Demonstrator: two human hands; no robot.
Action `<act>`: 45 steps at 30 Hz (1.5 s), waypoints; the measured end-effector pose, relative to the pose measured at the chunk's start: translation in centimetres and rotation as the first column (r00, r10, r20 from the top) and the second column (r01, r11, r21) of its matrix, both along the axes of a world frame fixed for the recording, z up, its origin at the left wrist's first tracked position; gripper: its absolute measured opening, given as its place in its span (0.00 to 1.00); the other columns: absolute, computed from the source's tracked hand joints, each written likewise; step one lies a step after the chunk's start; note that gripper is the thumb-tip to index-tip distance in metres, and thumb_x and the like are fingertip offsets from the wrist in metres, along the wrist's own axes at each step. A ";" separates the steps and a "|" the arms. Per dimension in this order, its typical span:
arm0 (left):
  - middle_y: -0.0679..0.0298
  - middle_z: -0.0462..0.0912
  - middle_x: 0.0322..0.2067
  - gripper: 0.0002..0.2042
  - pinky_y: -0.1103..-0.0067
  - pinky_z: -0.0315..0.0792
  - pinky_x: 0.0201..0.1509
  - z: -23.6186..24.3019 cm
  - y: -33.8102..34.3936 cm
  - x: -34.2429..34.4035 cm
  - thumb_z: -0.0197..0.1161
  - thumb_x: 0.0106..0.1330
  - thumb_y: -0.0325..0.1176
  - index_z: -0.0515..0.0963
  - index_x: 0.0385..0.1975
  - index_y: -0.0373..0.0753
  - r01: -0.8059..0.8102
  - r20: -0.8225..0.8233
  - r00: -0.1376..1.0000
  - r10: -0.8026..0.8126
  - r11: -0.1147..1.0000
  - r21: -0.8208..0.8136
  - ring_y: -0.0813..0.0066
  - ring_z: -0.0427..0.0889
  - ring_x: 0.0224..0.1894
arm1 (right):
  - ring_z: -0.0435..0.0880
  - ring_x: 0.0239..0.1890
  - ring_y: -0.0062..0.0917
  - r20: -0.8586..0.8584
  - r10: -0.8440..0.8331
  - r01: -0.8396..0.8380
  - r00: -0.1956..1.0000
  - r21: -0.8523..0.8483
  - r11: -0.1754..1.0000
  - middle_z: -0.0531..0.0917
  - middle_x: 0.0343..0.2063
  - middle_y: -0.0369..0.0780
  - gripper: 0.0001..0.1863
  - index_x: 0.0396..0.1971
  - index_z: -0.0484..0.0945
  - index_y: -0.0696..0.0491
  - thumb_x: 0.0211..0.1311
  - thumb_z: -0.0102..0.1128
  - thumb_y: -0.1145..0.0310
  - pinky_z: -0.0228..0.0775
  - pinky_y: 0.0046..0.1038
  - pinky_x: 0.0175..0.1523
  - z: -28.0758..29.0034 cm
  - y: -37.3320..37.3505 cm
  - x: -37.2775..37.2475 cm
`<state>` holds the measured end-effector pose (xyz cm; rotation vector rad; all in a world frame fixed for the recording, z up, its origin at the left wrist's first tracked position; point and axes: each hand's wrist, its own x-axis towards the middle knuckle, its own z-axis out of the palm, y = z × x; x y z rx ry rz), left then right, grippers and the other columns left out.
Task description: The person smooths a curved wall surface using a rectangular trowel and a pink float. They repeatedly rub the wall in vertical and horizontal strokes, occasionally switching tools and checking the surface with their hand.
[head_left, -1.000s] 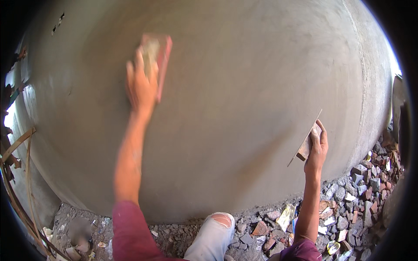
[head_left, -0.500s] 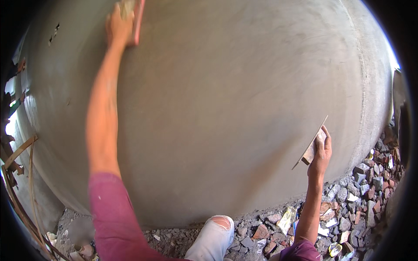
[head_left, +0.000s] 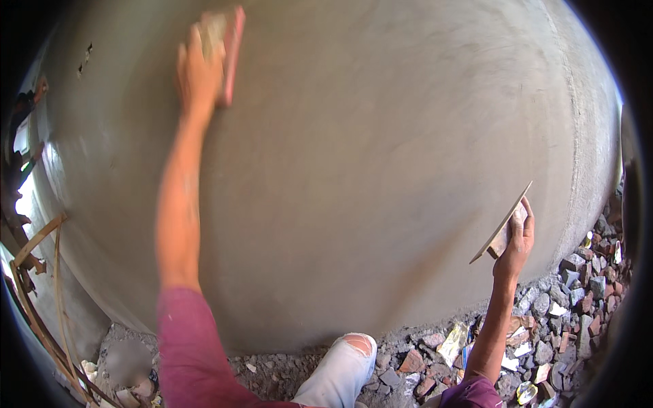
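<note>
Grey-brown plastered wall [head_left: 354,170] is shown in the head view, bounded along its lower right edge by rubble [head_left: 578,306] of stone and brick. Step in hand, as judged: the surface is being rubbed smooth with a red-edged float [head_left: 232,61], which is located near the upper edge of the view of the wall, left of its middle. The float is grasped by the left hand [head_left: 202,73] at its pale grip [head_left: 213,34]; both are blurred, so finger detail cannot be read, and contact with the wall is presumed. For the next move, even pressure and a flat float face would be called for, so that no ridge is cut. Pose: left arm [head_left: 180,204] extended well up across the wall, elbow nearly straight. A thin flat trowel [head_left: 492,233] is clasped by the right hand [head_left: 518,239] at its block handle [head_left: 501,241], near the lower right edge of the surface; its blade is tilted, seen almost edge-on, and appears to be held apart from the wall. The right forearm [head_left: 495,323] is raised nearly upright, the rubble behind it.
</note>
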<state>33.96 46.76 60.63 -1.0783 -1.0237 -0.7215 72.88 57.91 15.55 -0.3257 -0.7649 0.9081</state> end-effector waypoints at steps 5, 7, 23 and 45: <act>0.53 0.57 0.75 0.30 0.57 0.54 0.77 6.0 -2.0 6.1 0.50 0.78 0.44 0.56 0.74 0.36 0.024 0.365 0.931 0.028 0.990 -0.137 0.52 0.56 0.76 | 0.79 0.57 0.24 0.013 -0.016 0.016 1.000 0.014 1.000 0.79 0.55 0.46 0.23 0.65 0.68 0.61 0.76 0.50 0.67 0.72 0.27 0.63 2.1 -2.1 -2.0; 0.37 0.77 0.53 0.33 0.56 0.73 0.58 -3.3 -0.9 2.8 0.63 0.66 0.50 0.67 0.67 0.37 -0.012 0.023 1.000 0.012 1.000 -0.003 0.39 0.78 0.54 | 0.79 0.57 0.23 0.061 0.014 -0.015 0.998 0.015 1.000 0.79 0.55 0.45 0.23 0.66 0.68 0.60 0.76 0.51 0.68 0.72 0.27 0.62 2.1 -2.6 -2.2; 0.58 0.80 0.54 0.21 0.69 0.73 0.60 -58.9 -10.4 11.8 0.57 0.74 0.47 0.75 0.60 0.42 -0.099 -0.125 -0.787 0.604 0.076 0.992 0.64 0.77 0.56 | 0.70 0.69 0.43 0.627 0.505 0.042 0.594 -0.651 0.758 0.68 0.67 0.58 0.48 0.74 0.54 0.60 0.65 0.67 0.49 0.62 0.37 0.72 -24.8 -13.9 6.0; 0.57 0.78 0.54 0.26 0.68 0.81 0.54 -60.9 -12.5 14.0 0.48 0.77 0.50 0.67 0.64 0.34 0.435 0.361 -0.723 0.589 -0.019 0.900 0.64 0.82 0.53 | 0.81 0.40 0.33 0.877 -0.361 0.228 0.316 0.299 0.927 0.84 0.42 0.38 0.21 0.54 0.79 0.50 0.60 0.68 0.68 0.76 0.34 0.45 -10.5 -20.1 -3.0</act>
